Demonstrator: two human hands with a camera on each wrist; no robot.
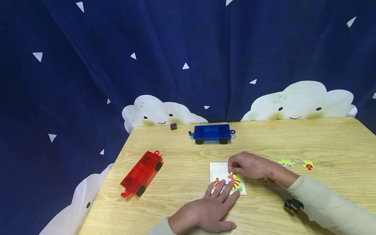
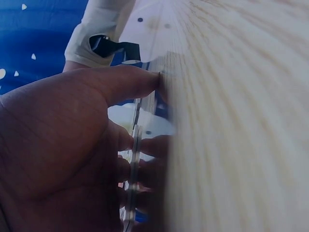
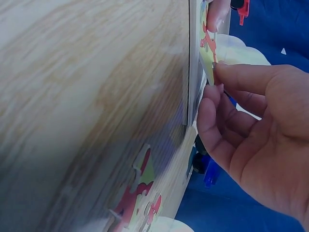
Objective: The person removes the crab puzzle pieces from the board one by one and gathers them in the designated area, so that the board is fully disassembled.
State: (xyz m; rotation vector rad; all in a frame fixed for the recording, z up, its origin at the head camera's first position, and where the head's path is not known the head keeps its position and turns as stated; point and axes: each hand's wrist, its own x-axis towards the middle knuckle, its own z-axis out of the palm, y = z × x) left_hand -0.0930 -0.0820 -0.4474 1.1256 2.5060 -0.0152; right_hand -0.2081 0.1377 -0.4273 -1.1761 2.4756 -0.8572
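Observation:
A white square puzzle tray lies on the table, with joined pieces of a red crab picture along its lower part. My left hand lies palm down, its spread fingertips resting on the tray and the pieces. At the tray's upper right, my right hand pinches a puzzle piece between thumb and index finger; in the right wrist view the piece's edge is tilted up. Part of the piece is hidden by the fingers. In the left wrist view, the left hand's fingertips touch the tray's edge.
Loose puzzle pieces lie to the right, one partly beneath my right forearm. A red toy wagon stands at left, a blue one at the back. A small dark block sits by the back edge, before a curtain.

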